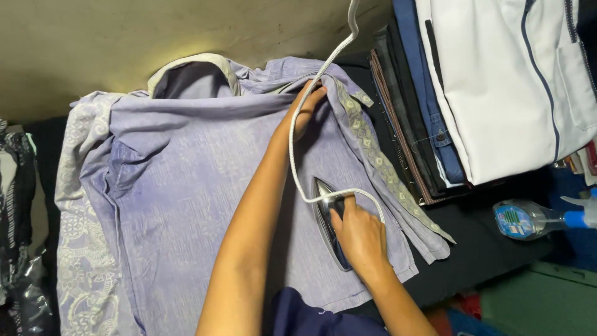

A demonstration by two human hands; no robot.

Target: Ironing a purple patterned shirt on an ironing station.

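A pale lavender shirt (186, 186) with a patterned trim lies spread flat on a dark padded surface (479, 249). My right hand (357, 233) grips the handle of a metal iron (328, 214) that rests on the shirt's right side. A white cord (323, 62) runs from the iron up past the top edge. My left hand (306, 107) reaches across and presses the fabric flat near the shirt's upper right, beside the collar (193, 65).
A stack of folded clothes (429, 106) topped by a white garment (510, 81) lies at the right. A clear spray bottle (535, 219) with a blue nozzle lies on its side at the right edge. Dark patterned cloth (15, 211) sits at the left.
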